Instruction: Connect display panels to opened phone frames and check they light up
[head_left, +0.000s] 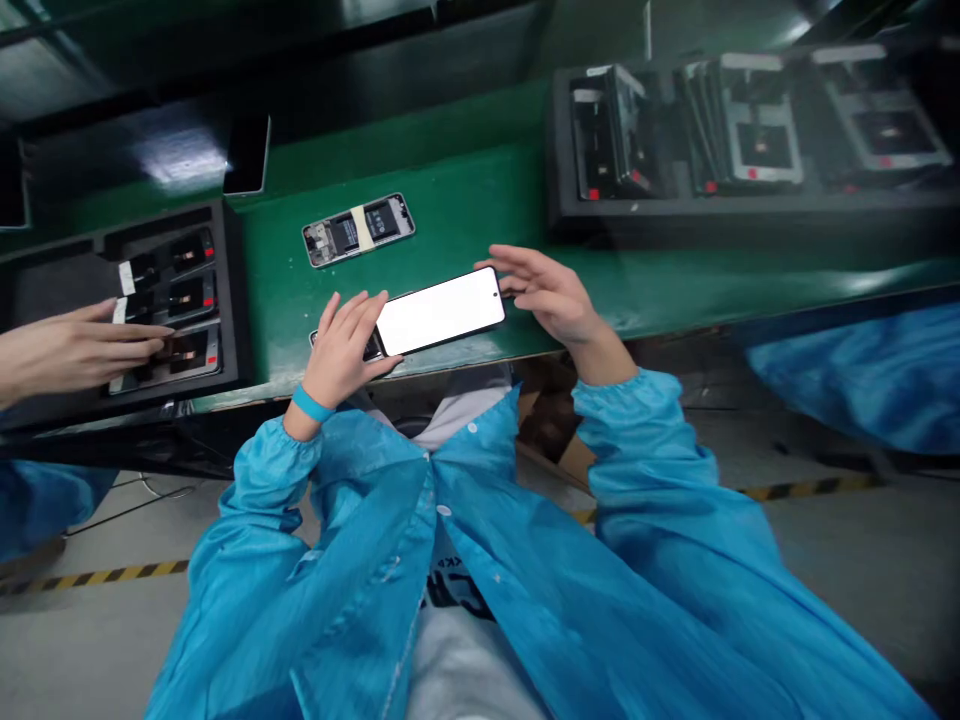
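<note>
Left hand (345, 338) palm-down at lit screen (444, 308) — right hand (549, 292) (loosely bent) opposite.

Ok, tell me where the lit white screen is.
In the head view, the lit white screen is near the centre, between the left hand and right hand, below and right of the cream-banded opened phone.

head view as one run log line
left hand: at white screen, left end; right hand: by right end; opened phone: beyond screen
</note>
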